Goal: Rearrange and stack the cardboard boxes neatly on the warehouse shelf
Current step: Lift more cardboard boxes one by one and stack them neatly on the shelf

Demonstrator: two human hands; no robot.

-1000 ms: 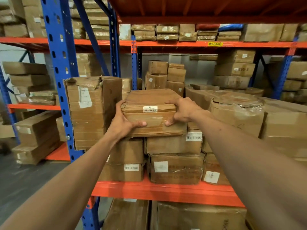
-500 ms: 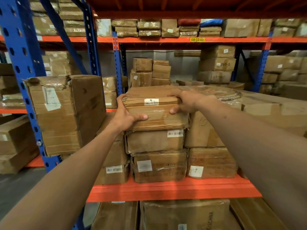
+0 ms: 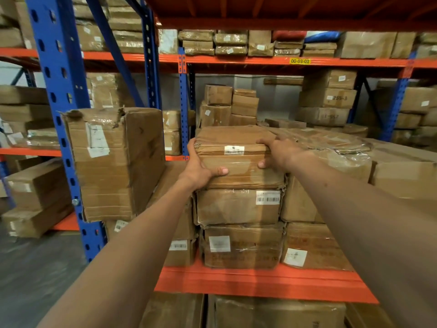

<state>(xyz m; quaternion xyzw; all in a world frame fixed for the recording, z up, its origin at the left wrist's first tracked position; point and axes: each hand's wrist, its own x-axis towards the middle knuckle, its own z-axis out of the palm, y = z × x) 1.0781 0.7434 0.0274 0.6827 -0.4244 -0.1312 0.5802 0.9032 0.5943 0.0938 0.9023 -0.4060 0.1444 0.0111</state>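
Note:
A flat brown cardboard box (image 3: 238, 159) with a small white label sits on top of a stack of two more boxes, the upper one (image 3: 236, 205) with a barcode label and the lower one (image 3: 241, 247) on the orange shelf beam (image 3: 248, 280). My left hand (image 3: 201, 168) grips the top box's left front corner, thumb across its front face. My right hand (image 3: 276, 151) holds its right edge, fingers over the top and thumb on the front. Both arms reach forward from the bottom of the view.
A big torn box (image 3: 111, 159) juts out beside the blue upright post (image 3: 61, 119) on the left. Plastic-wrapped boxes (image 3: 335, 150) crowd the right side of the stack. More boxes fill the upper shelf (image 3: 236, 60), the rear racks and the level below.
The top box has slid slightly back on the stack, with both hands still on it. The view has shifted a little to the right and closer.

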